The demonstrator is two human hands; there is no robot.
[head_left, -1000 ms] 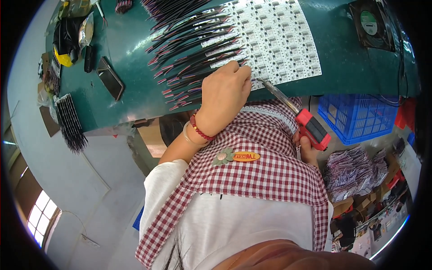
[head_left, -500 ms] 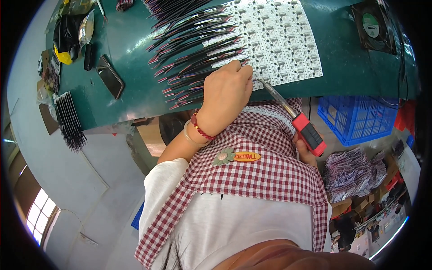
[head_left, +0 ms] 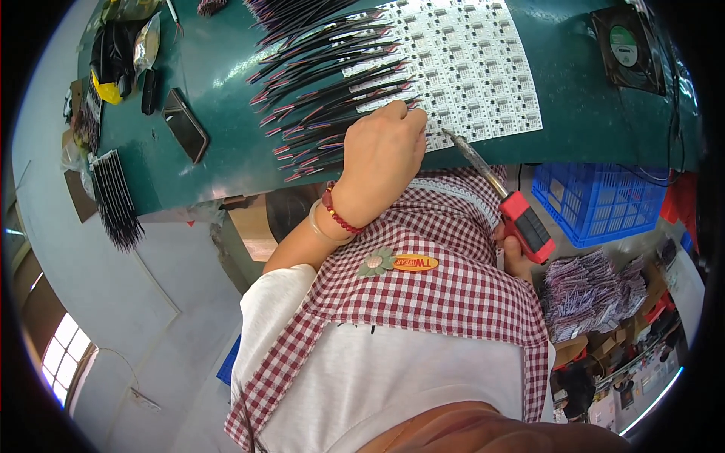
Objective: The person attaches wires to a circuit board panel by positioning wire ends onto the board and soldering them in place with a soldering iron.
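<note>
My left hand [head_left: 384,149] is closed in a pinch over the near left edge of a white sheet of small circuit boards [head_left: 468,68]; what its fingertips hold is hidden. Rows of black cables [head_left: 317,113] with coloured wire ends lie along the sheet's left side, some passing under that hand. My right hand [head_left: 516,258], partly hidden, is wrapped round the red and black handle of a soldering iron [head_left: 527,226]. The iron's tip points up and left, over the sheet's near edge and a little right of my left fingers.
On the green table [head_left: 226,143] lie a phone [head_left: 185,125] and a black bundle of cables [head_left: 115,198] at the left edge. A black fan [head_left: 625,47] stands at the far right. Below the table's right side are a blue crate [head_left: 596,200] and stacked cable bundles [head_left: 593,291].
The soldering iron has shifted slightly right and its tip has drawn away from my left fingertips. My left hand has hardly moved.
</note>
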